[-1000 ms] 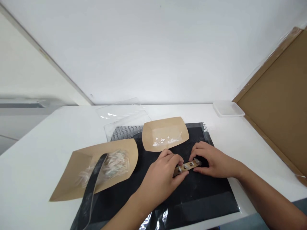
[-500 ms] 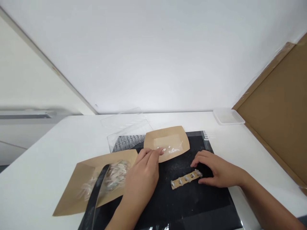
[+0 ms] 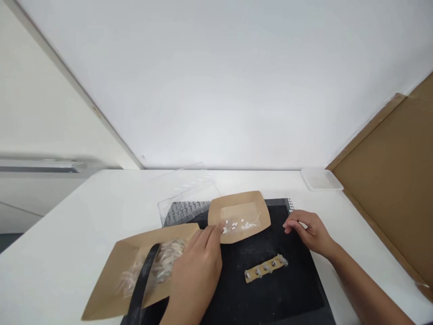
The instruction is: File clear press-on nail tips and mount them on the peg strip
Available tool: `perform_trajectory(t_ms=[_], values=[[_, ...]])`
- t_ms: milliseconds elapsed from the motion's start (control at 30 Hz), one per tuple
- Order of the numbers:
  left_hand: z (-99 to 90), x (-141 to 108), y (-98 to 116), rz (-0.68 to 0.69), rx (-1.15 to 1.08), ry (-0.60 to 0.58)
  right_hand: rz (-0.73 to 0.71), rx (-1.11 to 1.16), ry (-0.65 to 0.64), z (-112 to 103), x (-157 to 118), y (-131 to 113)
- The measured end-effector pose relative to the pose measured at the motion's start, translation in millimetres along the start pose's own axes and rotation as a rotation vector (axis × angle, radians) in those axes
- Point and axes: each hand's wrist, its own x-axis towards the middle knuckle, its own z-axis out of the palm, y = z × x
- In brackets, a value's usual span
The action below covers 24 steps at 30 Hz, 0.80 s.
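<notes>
Let go of the brown strip (image 3: 263, 271) handled a second ago, with the left grip (image 3: 198, 268) shifted to the near-left rim of the small paper tray (image 3: 264, 216), beside white bits (image 3: 234, 224), and the right grip (image 3: 309, 230) pulled away over the far right of the black sheet (image 3: 270, 302), drawn narrow with fingertips bunched. Cannot tell the left grip's spread or hold, with fingertips partly hidden. Find the strip lying loose on the sheet, right of the left grip and nearer than the right, looking narrow, ragged-edged and slanted, with five clear-grey pieces (image 3: 268, 269) in a row.
</notes>
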Motion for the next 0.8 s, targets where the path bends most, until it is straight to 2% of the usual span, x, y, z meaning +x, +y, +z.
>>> perform_trajectory(t_ms=[100, 167, 267, 367, 500, 633, 800], values=[[-4.0, -3, -2, -0.003, 0.012, -0.043, -0.009, -0.047, -0.134, 8, 30, -16], [-5.8, -4, -3, -0.023, -0.005, -0.080, -0.093, -0.146, -0.281, 19, 57, -28], [-6.1, -6, -3, -0.052, -0.049, -0.138, -0.200, -0.296, -0.451, 45, 97, -39], [-4.4, -8, -2, -0.061, -0.073, -0.191, -0.238, -0.431, -0.533, 74, 124, -38], [-4.3, -10, 2, -0.059, -0.076, -0.234, -0.228, -0.473, -0.580, 97, 134, -28], [-8.5, -11, 4, -0.031, -0.095, -0.230, -0.182, -0.434, -0.541, 104, 131, -22], [-11.8, -11, 3, -0.032, -0.107, -0.221, -0.216, -0.491, -0.524, 112, 132, -19]])
